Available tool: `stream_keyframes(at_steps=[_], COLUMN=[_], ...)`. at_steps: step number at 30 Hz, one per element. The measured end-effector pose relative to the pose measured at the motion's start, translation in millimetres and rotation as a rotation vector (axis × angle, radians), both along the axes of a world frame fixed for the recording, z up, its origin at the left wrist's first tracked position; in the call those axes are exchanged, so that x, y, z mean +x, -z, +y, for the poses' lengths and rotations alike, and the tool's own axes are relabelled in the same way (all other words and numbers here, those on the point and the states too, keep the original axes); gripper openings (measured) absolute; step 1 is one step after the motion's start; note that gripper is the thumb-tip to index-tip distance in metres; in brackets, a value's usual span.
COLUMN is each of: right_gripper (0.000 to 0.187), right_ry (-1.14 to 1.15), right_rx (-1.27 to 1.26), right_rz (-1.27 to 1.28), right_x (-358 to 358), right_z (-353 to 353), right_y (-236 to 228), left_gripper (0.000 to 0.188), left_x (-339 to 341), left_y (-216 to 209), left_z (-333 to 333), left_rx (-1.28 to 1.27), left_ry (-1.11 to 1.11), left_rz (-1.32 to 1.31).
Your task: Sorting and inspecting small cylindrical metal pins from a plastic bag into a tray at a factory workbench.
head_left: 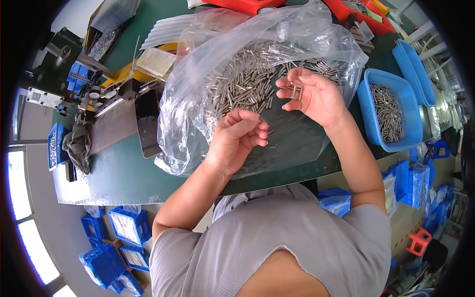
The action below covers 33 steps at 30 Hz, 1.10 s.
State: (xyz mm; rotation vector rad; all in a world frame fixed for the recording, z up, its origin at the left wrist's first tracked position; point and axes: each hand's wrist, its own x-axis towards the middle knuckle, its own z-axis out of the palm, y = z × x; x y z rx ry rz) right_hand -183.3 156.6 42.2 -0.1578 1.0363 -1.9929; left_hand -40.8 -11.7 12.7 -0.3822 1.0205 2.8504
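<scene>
A large heap of small metal pins [247,81] lies on a clear plastic bag [180,106] spread over the table. My right hand [319,96] is raised above the right part of the heap, palm turned up and fingers curled. Several metal pins [296,92] rest in its fingers. Left of it and nearer to me, my left hand [235,136] hovers over the front of the bag. Its thumb and forefinger are pinched together, and the other fingers are curled. Whatever may be between those fingertips is too small to make out. The two hands are apart.
At the right stands a blue basket [368,94] partly filled with metal pins, beside another blue basket [413,72]. A dark phone-like slab [147,123] lies left of the bag, near a metal fixture [94,91]. Red trays [242,5] stand along the far edge.
</scene>
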Motion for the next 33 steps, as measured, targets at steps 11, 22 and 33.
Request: stream_keyframes(at_steps=[11,22,33], right_gripper=[0.020,0.020,0.011], right_ry=[-0.082,-0.056,-0.200], right_rx=[0.691,0.688,0.802], right_rz=[1.630,1.825,1.977], right_x=[7.2,12.1,23.0], right_z=[-2.8,-6.3,-7.1], right_y=[24.8,21.9,20.0], left_gripper=[0.006,0.007,0.006], left_x=[-0.6,0.8,-1.1], left_y=[0.4,-0.5,-7.3], left_z=[-0.1,0.3,3.1], left_rx=[0.031,0.039,0.020], left_ry=[0.021,0.019,0.030], left_rz=[0.000,-0.011,-0.040])
